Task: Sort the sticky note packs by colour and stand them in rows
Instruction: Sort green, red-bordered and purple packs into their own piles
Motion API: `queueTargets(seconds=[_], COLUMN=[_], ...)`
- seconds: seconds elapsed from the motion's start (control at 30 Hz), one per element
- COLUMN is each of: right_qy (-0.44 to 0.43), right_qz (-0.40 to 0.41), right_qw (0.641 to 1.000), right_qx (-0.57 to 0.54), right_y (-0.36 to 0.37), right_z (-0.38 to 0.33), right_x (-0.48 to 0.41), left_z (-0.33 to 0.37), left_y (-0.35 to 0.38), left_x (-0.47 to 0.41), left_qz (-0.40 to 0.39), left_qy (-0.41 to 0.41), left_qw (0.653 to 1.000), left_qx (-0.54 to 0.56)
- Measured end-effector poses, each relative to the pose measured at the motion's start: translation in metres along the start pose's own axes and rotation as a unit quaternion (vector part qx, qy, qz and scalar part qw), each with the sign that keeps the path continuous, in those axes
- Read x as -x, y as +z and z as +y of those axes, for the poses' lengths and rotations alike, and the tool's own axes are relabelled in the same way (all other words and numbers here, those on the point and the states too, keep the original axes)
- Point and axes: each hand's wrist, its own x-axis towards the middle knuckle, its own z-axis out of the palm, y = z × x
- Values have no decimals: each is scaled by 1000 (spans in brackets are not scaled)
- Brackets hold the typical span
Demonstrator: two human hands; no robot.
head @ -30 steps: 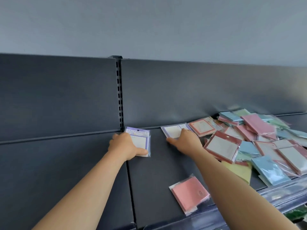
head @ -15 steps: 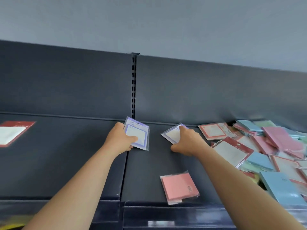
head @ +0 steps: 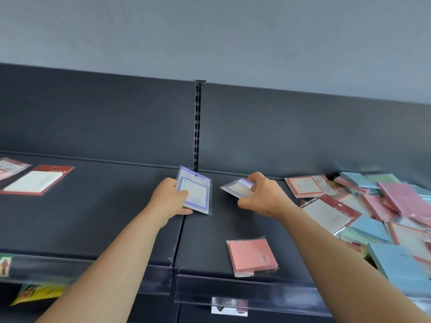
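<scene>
Sorting sticky note packs by colour on a dark shelf (head: pixel 93 217). Grips one purple-bordered pack (head: pixel 195 194) in the left hand (head: pixel 171 201), thumb curled over its near left edge, tilted up just at six o'clock of the slotted upright (head: pixel 197 127); hard to tell whether touching the shelf below. Pinches a second purple-bordered pack (head: pixel 238 188) in the right hand (head: pixel 261 197), fingers curled round its far end, held clear of the shelf at three o'clock of the first.

Risks, by judgement, a slip from either grip: glossy film sleeves, held by the edges only. Risks also a toppled row once stood up, being thin and flat with little to lean on, and likely to slide forward toward the clear price rail (head: pixel 233 290) at six o'clock. Could muddle colours too, given the loose heap (head: pixel 373 206) at three o'clock, piled pink, blue, green and red-bordered together.

Shows both held packs as small flat rectangles in clear film: white centre, lilac border, printed header with a hang hole on the left one. Leaves a pink pack (head: pixel 253 257) flat at six o'clock of the right hand, and a red-bordered pack (head: pixel 35 180) flat at nine o'clock, well apart.
</scene>
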Motion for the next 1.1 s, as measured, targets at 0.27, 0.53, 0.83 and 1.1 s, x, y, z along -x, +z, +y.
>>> queueTargets(seconds=[0.27,0.53,0.83,1.1], right_qy=[-78,-110,-40,-4], right_qz=[-33,-9,-3,-4], right_qw=[996,991,961,952], right_qx=[1,-70,-275,-305], right_y=[15,26,44,105], right_z=[-3,-16,-95,-191], right_x=[9,5,-11,-30], left_z=[7,4,4,-30], left_y=[31,20,-68,-195], left_x=[-4,-2,-7,-27], left_qz=[-65,-54,-1,57], left_qy=[-5,36,77,45], left_qw=[997,995,989,996], left_qx=[37,80,129,52])
